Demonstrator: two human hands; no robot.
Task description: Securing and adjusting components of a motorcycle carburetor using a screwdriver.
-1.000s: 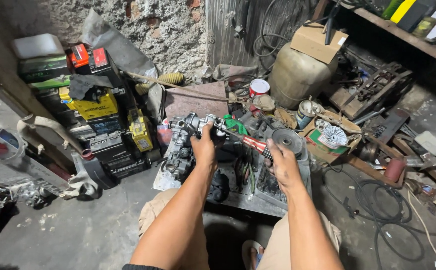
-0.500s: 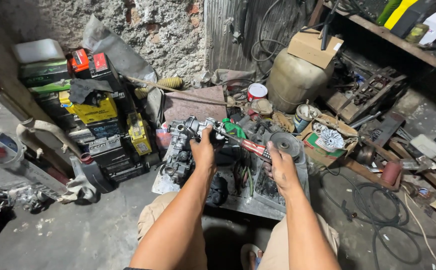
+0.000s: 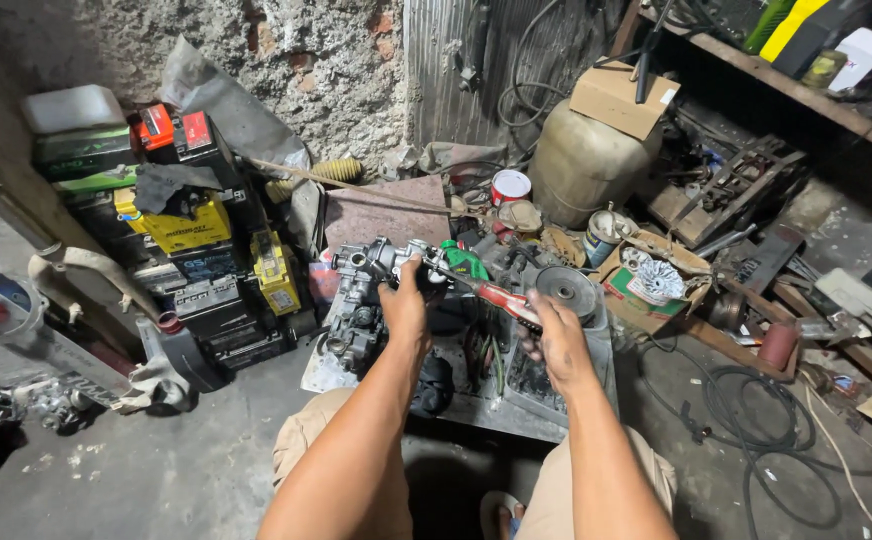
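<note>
Gripping the engine part, my left hand is closed on its top edge. My right hand wraps tight around the red-handled tool.

Both arms bare from upper arm down; no sleeves in view, no watch, no bands, no gloves. Left hand and right hand bare, no rings that can be made out. Forearms lean, with fine hair showing along them. Fingers of the right hand look smudged dark, grime likely, though too small to be sure.

Lower body: beige or khaki shorts, plain cloth, one leg at the lower left of the view, the other at the lower right. Cloth creased at the knees. No pockets or seams clear enough to note.

Footwear: a sandal between the knees at the bottom edge, light sole, blue strap partly seen.
</note>
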